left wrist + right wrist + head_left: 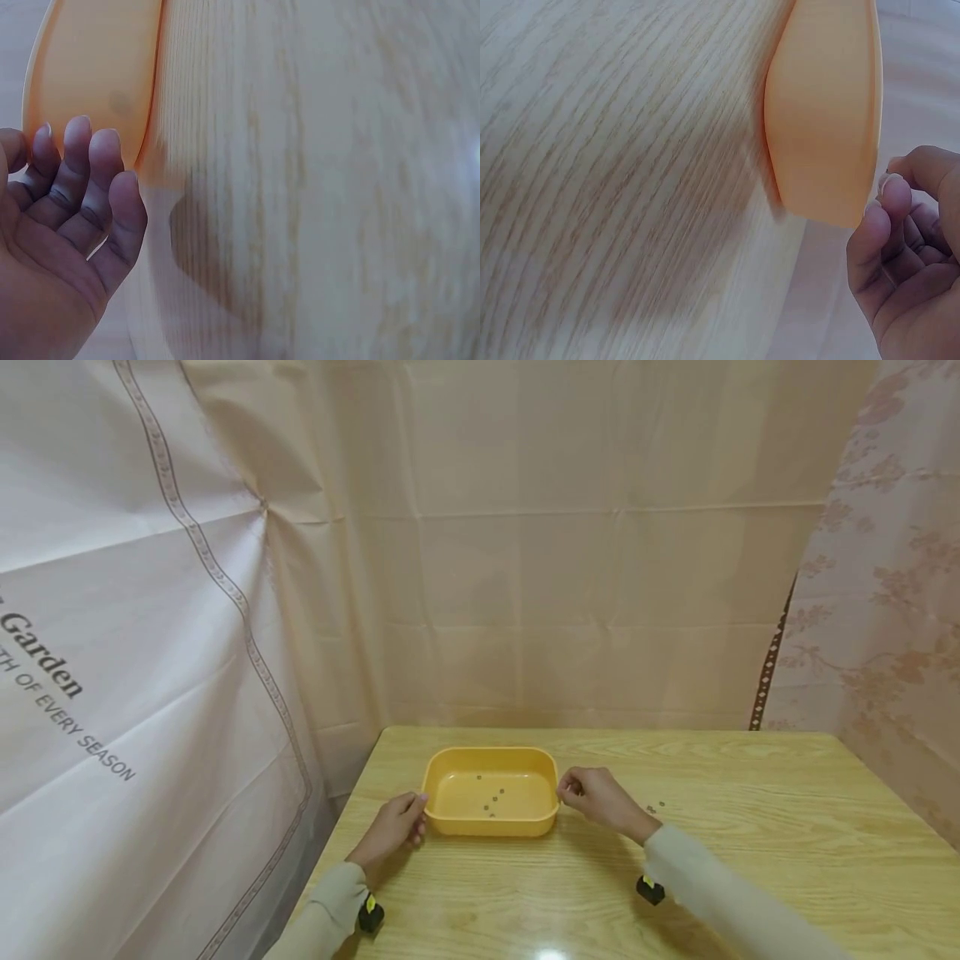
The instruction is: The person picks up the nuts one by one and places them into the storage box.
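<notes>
Yellow plastic forms a shallow rectangular tray (437,777) that sits on the wooden table (750,827) in the head view, toward the table's far left part. Several small dark bits (492,800) lie on its floor, and a few more small bits (656,808) lie on the bare wood at about 3 o'clock from the tray, well apart from it. The left hand (393,829) is at the tray's 9 o'clock side, fingers relaxed and their tips touching or just beside the outer wall near the front left corner. The right hand (596,799) is at the 3 o'clock side, fingers curled with the tips together just beside the rim; whether they pinch something I cannot tell. Both forearms wear pale sleeves, each with a small black device at the wrist. Pale printed cloth hangs behind and to both sides of the table.

From the left wrist, the left hand (64,225) shows an empty palm with loosely bent fingers, the fingertips (78,131) just beside the tray's outer wall (90,75) at 12 o'clock; contact is not clear.

From the right wrist, the right hand (911,255) has curled fingers, thumb near the fingertips (895,191), just beside the tray (825,112) at 11 o'clock, not gripping it.
</notes>
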`<state>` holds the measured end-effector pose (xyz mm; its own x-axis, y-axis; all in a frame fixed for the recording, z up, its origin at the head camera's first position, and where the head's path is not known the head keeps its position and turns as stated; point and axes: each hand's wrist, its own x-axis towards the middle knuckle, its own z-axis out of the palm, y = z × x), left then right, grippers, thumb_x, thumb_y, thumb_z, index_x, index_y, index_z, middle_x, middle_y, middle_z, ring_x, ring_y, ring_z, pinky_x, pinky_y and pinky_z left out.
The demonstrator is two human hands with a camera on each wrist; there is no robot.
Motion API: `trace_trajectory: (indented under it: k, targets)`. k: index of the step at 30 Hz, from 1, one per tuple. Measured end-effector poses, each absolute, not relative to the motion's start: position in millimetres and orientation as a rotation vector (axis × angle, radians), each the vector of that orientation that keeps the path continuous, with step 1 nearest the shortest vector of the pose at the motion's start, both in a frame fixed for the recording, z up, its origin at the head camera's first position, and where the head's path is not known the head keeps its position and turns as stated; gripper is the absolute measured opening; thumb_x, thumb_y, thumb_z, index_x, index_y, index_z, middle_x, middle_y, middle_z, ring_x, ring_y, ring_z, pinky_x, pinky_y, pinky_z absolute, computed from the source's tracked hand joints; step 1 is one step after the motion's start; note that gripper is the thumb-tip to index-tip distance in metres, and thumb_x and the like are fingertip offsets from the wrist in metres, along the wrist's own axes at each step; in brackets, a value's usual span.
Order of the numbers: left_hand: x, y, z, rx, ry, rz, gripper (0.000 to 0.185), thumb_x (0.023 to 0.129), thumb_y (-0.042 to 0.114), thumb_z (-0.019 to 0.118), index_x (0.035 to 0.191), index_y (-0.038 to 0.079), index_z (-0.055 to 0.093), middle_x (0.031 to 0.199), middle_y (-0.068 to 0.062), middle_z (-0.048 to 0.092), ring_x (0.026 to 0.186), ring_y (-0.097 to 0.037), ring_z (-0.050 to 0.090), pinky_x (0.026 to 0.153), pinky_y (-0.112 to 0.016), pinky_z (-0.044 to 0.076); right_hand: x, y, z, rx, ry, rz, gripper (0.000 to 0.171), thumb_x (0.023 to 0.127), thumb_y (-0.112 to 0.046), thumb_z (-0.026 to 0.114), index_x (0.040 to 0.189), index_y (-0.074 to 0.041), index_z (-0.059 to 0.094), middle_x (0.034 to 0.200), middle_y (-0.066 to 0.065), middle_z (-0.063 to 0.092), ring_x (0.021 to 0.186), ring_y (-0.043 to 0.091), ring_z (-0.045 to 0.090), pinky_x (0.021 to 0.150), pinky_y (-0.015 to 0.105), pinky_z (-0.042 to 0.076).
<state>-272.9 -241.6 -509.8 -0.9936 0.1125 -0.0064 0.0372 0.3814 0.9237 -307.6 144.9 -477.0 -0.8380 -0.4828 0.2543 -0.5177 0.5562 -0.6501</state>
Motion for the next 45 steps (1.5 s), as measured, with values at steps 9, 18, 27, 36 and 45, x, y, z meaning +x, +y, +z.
trace_trajectory:
  k: [9,18,27,36,45]
  targets:
    - [-273,-243,-509,0.158,2.526,1.71,0.044,0.112,0.035,0.046,0.093,-0.003,0.058,0.075,-0.007,0.06,0.06,-0.016,0.056,0.054,-0.027,0.05,-307,138,-479,0.89,-2.739,1.149,0.006,0.101,-0.009,0.066,0.097,-0.006,0.07,0.08,0.002,0.068,0.06,0.007,0.055,0.051,0.023,0.048]
    - [-272,-243,-508,0.159,2.53,1.7,0.042,0.112,0.035,0.046,0.092,0.0,0.058,0.075,-0.007,0.06,0.061,-0.015,0.057,0.054,-0.026,0.051,-309,136,-487,0.931,-2.707,1.071,0.006,0.101,-0.011,0.067,0.095,-0.01,0.07,0.074,-0.006,0.062,0.06,0.005,0.051,0.053,0.024,0.046]
    - [-271,-242,-509,0.157,2.538,1.703,0.043,0.112,0.035,0.046,0.092,-0.001,0.058,0.075,-0.008,0.061,0.06,-0.016,0.057,0.054,-0.027,0.051,-308,141,-485,0.912,-2.723,1.091,0.01,0.103,-0.014,0.066,0.101,-0.005,0.071,0.077,0.002,0.066,0.059,0.005,0.052,0.053,0.024,0.048]
    - [-274,-244,-510,0.16,2.531,1.704,0.042,0.113,0.034,0.045,0.091,0.001,0.058,0.075,-0.007,0.06,0.06,-0.016,0.057,0.054,-0.027,0.052,-310,154,-485,0.843,-2.729,1.14,0.01,0.104,-0.012,0.064,0.103,-0.004,0.069,0.074,0.007,0.065,0.055,0.008,0.05,0.049,0.024,0.045]
    - [-273,-244,-511,0.152,2.498,1.741,0.044,0.112,0.036,0.047,0.091,-0.001,0.058,0.075,-0.008,0.06,0.06,-0.016,0.056,0.054,-0.027,0.052,-313,171,-495,0.744,-2.78,1.102,0.008,0.103,-0.012,0.065,0.102,-0.005,0.069,0.076,0.007,0.065,0.06,0.01,0.051,0.052,0.025,0.045]
